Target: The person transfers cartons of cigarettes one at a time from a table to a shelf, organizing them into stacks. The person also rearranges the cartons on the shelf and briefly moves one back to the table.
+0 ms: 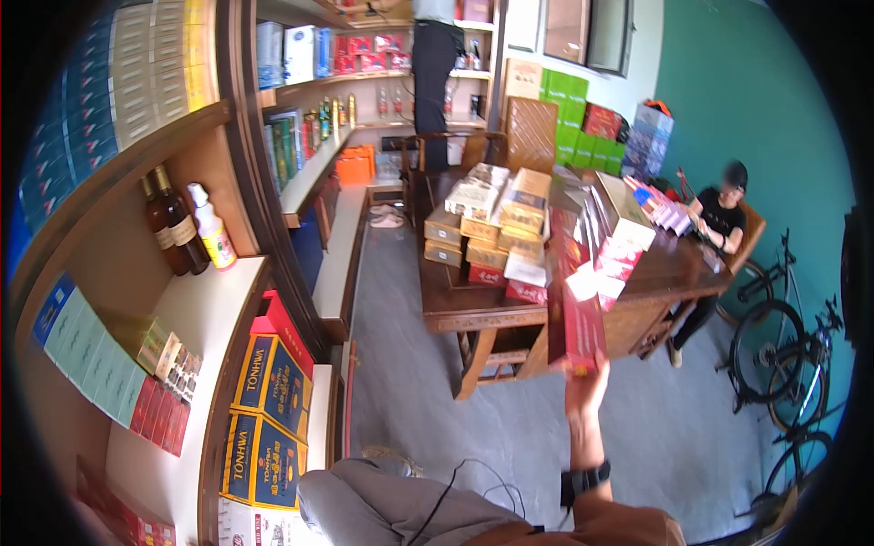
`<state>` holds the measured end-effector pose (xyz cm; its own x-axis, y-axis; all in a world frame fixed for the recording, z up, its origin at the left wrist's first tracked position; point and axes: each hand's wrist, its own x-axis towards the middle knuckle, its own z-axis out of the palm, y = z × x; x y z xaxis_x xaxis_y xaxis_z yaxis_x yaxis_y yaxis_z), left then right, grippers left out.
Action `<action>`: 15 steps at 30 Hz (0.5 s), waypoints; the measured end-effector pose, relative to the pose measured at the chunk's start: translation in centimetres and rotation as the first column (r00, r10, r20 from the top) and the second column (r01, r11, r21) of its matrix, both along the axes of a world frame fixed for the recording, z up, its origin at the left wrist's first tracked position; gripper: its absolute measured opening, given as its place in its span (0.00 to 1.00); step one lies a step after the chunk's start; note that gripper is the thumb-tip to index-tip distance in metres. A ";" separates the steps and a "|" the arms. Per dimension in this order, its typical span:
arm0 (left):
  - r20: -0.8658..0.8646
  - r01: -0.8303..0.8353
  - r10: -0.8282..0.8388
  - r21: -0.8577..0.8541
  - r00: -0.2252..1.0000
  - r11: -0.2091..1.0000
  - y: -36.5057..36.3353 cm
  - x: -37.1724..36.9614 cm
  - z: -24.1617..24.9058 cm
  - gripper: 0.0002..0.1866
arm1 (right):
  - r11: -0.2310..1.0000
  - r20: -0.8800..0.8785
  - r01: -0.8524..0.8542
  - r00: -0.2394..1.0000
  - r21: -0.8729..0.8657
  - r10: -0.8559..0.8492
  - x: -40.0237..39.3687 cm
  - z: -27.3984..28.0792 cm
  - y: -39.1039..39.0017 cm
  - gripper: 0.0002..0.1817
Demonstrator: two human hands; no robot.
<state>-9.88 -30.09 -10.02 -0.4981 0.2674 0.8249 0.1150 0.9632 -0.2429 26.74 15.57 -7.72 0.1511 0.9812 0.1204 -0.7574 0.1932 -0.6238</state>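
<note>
My right hand (pixel 587 391), with a dark watch on the wrist, is closed on the near end of a long red box (pixel 574 323). The box points away from me over the edge of the wooden table (pixel 487 317). Just left of it, gold and white cartons (pixel 523 205) are stacked on the tabletop. Red and white packs (pixel 619 259) lie right of the box, beside a long pale carton (pixel 625 207). My left hand is not in view.
Shelves at left hold bottles (pixel 187 227), small boxes (pixel 100 350) and TONHWA cartons (pixel 264 460). A person in black (pixel 719 218) sits at the table's right end; another stands (pixel 435 82) at the back shelves. Bicycles (pixel 769 355) lean at the right. A cable hangs near my knee.
</note>
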 end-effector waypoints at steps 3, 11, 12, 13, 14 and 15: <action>0.013 -0.012 0.012 -0.002 1.000 1.000 -0.1 -0.3 -0.2 0.18 | 0.990 -0.112 -0.143 0.983 0.018 0.144 -1.9 1.2 -5.3 0.23; 0.249 0.028 -0.120 0.344 0.961 0.938 -2.5 -1.5 -4.0 0.32 | 0.732 -0.132 -0.627 0.729 0.264 0.672 -7.3 0.6 -6.4 0.33; 0.230 0.000 -0.078 0.322 0.970 0.947 -2.3 -1.6 -4.1 0.32 | 0.586 -0.175 -0.747 0.561 0.313 0.809 -8.8 0.1 -6.7 0.34; 0.275 -0.026 -0.080 0.360 0.958 0.932 -2.3 -1.4 -4.0 0.33 | 0.426 -0.195 -0.837 0.381 0.344 0.904 -10.1 -0.4 -7.0 0.35; 0.327 -0.041 -0.094 0.382 0.941 0.923 -2.3 -1.0 -3.5 0.33 | 0.388 -0.142 -0.889 0.363 0.242 0.921 -12.0 -0.1 -8.5 0.35; 0.331 -0.046 -0.076 0.346 0.941 0.937 -2.2 -1.1 -3.0 0.35 | 0.349 -0.079 -0.926 0.341 0.143 0.937 -13.8 0.2 -10.0 0.36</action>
<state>-10.97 -32.26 -13.01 -0.7581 0.0078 0.6521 0.1458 0.9766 0.1579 12.95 5.57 -7.49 -0.8378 0.4869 0.2472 -0.5378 -0.6574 -0.5278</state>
